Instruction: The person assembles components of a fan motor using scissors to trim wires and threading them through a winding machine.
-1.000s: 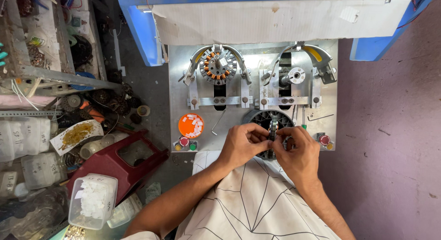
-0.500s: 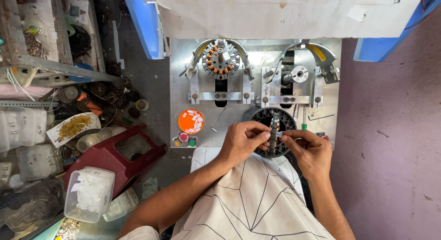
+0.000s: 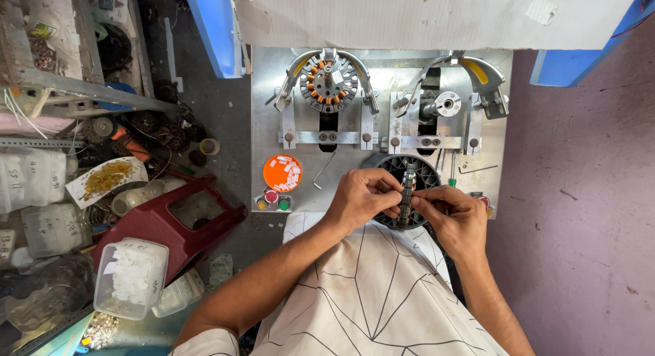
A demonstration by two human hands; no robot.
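A round dark slotted stator core point(image 3: 408, 192) stands on edge at the front of the metal machine plate point(image 3: 355, 175). My left hand point(image 3: 361, 198) grips its left side with thumb and fingers. From the right, my right hand point(image 3: 456, 219) pinches the same core, fingertips against its rim. A second stator wound with copper coils point(image 3: 328, 82) sits clamped in the left fixture at the back. The right fixture point(image 3: 447, 105) holds only a bare metal spindle.
An orange lid with small white slips point(image 3: 282, 172) lies on the plate's left, beside red and green buttons point(image 3: 273, 200). A hex key point(image 3: 323, 173) lies nearby. Left of the machine are a red stool point(image 3: 164, 223), a clear tub of white pieces point(image 3: 129, 277) and cluttered shelves.
My hands have shifted slightly on the core: the right hand has dropped lower and to the right, and the core is now turned edge-on between them.
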